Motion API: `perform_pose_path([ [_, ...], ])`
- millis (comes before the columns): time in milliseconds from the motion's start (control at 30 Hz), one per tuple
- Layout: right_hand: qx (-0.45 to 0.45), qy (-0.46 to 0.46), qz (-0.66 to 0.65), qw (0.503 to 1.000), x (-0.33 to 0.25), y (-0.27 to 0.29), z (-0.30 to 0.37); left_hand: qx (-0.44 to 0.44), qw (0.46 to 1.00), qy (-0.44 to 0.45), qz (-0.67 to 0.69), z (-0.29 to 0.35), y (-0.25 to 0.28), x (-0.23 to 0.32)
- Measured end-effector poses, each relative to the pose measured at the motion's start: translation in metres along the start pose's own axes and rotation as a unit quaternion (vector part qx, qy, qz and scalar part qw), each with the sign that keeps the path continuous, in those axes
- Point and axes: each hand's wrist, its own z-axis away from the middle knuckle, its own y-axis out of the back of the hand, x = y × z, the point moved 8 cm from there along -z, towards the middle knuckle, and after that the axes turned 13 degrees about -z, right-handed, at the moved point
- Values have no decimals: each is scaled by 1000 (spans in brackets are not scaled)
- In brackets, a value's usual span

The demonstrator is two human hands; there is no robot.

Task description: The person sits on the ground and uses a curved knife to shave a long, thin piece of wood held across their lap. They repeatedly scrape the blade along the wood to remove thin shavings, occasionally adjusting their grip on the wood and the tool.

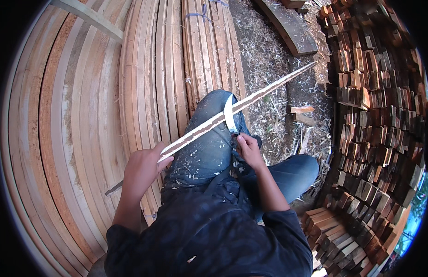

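A long, thin wooden stick [195, 134] slants across my raised knee, pale along its edges with a ragged brown bark strip down the middle. Its far end tapers toward the upper right, and a darker end sticks out past my left wrist. My left hand [142, 168] is closed around the stick near its lower end. In my closed right hand [248, 147] is a knife with a curved, shiny blade [230, 113]; the handle is mostly hidden by the fingers. The blade lies across the stick, just beyond my knee. Pale shavings dot my jeans [191, 161].
Long timber strips [140, 83] lie on my left, some tied with blue string [200, 15]. Cut wood [361, 97] is stacked high on the right. A thick board [292, 34] lies at the far right, with offcuts [302, 110] on the shaving-strewn ground [269, 64].
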Motion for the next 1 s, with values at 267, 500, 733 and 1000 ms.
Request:
perform_pose_path([
  [267, 44, 50, 130, 989, -1, -8, 19, -5, 1000, 4, 24, 3, 6, 3],
  [500, 91, 67, -69, 991, -7, -16, 41, -46, 993, 105, -27, 48, 23, -32],
  [733, 92, 97, 27, 991, -48, -25, 34, -37, 985, 109, -127, 55, 23, -38],
  [1000, 5, -23, 89, 996, -30, -44, 35, 25, 975, 136, -172, 46, 33, -40],
])
